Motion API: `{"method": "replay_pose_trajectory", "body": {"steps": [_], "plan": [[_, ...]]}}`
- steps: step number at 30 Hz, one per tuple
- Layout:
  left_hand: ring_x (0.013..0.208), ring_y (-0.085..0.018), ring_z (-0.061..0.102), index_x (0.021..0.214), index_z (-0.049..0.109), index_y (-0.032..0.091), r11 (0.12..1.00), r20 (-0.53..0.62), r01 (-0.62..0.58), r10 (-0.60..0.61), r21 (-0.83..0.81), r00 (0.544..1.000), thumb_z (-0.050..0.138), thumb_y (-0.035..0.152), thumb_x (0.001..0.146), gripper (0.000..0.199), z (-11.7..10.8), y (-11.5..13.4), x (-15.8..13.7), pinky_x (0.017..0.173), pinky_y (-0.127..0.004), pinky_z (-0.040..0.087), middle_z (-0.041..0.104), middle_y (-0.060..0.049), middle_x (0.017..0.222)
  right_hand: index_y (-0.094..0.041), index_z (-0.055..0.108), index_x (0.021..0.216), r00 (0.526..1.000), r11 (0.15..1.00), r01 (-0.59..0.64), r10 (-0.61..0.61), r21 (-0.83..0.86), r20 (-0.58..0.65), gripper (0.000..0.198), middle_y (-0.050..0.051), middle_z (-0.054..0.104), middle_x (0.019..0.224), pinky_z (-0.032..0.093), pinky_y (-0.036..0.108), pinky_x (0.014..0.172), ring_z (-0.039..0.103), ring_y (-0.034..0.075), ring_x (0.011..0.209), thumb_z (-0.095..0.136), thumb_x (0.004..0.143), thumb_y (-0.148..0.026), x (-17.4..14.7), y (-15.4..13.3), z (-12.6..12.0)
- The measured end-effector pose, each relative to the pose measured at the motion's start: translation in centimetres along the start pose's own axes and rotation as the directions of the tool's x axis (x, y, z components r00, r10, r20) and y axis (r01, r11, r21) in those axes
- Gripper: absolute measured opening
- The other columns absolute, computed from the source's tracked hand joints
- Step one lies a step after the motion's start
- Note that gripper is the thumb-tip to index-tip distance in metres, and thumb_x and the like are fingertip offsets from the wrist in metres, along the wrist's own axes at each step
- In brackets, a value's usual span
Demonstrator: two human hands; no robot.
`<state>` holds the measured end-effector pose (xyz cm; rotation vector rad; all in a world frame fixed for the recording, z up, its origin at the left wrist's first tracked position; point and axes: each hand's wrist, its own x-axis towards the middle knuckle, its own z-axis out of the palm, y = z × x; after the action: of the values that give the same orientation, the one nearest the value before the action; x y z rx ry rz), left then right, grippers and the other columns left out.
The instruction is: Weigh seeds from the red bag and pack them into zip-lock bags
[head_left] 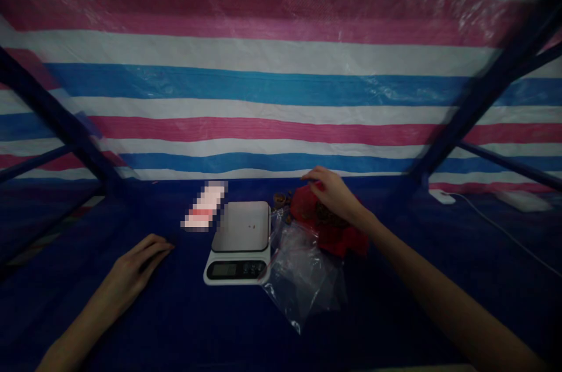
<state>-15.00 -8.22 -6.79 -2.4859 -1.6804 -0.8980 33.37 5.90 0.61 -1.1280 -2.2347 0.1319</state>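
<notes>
My left hand [143, 259] rests on the blue surface left of the scale. Its thumb and fingers come together at the tips; whatever they hold, if anything, is too small to make out. Over a red bag [346, 240] hovers my right hand [331, 189], fingers loosely bent, a gap showing between them and the thumb. Dark brown dried pieces [327, 215] show in the bag, partly hidden by that hand. A white digital kitchen scale [237, 243] stands between the hands, with a few tiny specks on its plate. Clear plastic bags [302, 269] lie against its right side.
Behind the scale's right corner sits a small cup [280, 200] with brown bits scattered around it. A blurred pinkish item [205, 206] lies left of the scale. Blue metal bars slope on both sides. A white plug [441, 196] with a cable is at right, before a striped sheet [272, 88].
</notes>
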Motion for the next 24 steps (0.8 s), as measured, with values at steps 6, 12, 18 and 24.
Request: {"method": "replay_pose_trajectory", "body": {"steps": [6, 12, 18, 24], "plan": [[0.085, -0.017, 0.073, 0.1, 0.073, 0.027, 0.998, -0.084, 0.041, -0.038, 0.041, 0.996, 0.052, 0.039, 0.096, 0.024, -0.2, 1.9, 1.0, 0.078, -0.024, 0.058, 0.073, -0.001, 0.098, -0.015, 0.067, 0.128, 0.914, 0.985, 0.09, -0.022, -0.149, 0.406, 0.048, 0.015, 0.067, 0.122, 0.048, 0.038, 0.101, 0.063, 0.026, 0.115, 0.054, 0.086, 0.002, 4.1, -1.3, 3.7], [0.092, -0.02, 0.068, 0.101, 0.069, 0.023, 0.988, -0.121, 0.081, -0.098, -0.133, 0.988, 0.054, 0.038, 0.097, 0.021, 0.5, 8.1, 8.3, 0.081, -0.03, 0.054, 0.07, -0.005, 0.101, -0.014, 0.066, 0.129, 0.901, 0.995, 0.037, 0.006, -0.091, 0.433, 0.046, 0.016, 0.067, 0.127, 0.046, 0.037, 0.103, 0.061, 0.028, 0.121, 0.06, 0.086, -0.001, 4.7, 1.2, 5.2], [0.09, -0.018, 0.064, 0.096, 0.069, 0.02, 0.908, -0.041, -0.156, 0.152, -0.388, 0.988, 0.06, 0.023, 0.092, 0.01, 7.4, 14.2, 19.2, 0.083, -0.032, 0.051, 0.069, -0.005, 0.096, -0.015, 0.068, 0.125, 0.877, 0.994, 0.085, -0.038, -0.075, 0.479, 0.036, 0.014, 0.071, 0.121, 0.049, 0.033, 0.095, 0.066, 0.025, 0.111, 0.067, 0.089, -0.014, 4.5, 1.7, 5.2], [0.088, -0.019, 0.063, 0.093, 0.07, 0.019, 0.878, 0.136, -0.273, 0.349, -0.392, 0.927, 0.063, 0.017, 0.089, 0.008, 11.4, 15.7, 23.1, 0.083, -0.033, 0.048, 0.069, -0.004, 0.092, -0.01, 0.07, 0.116, 0.868, 0.99, 0.109, -0.052, -0.086, 0.493, 0.03, 0.018, 0.071, 0.113, 0.052, 0.032, 0.085, 0.069, 0.027, 0.1, 0.071, 0.089, -0.024, 4.4, 1.5, 5.8]]}}
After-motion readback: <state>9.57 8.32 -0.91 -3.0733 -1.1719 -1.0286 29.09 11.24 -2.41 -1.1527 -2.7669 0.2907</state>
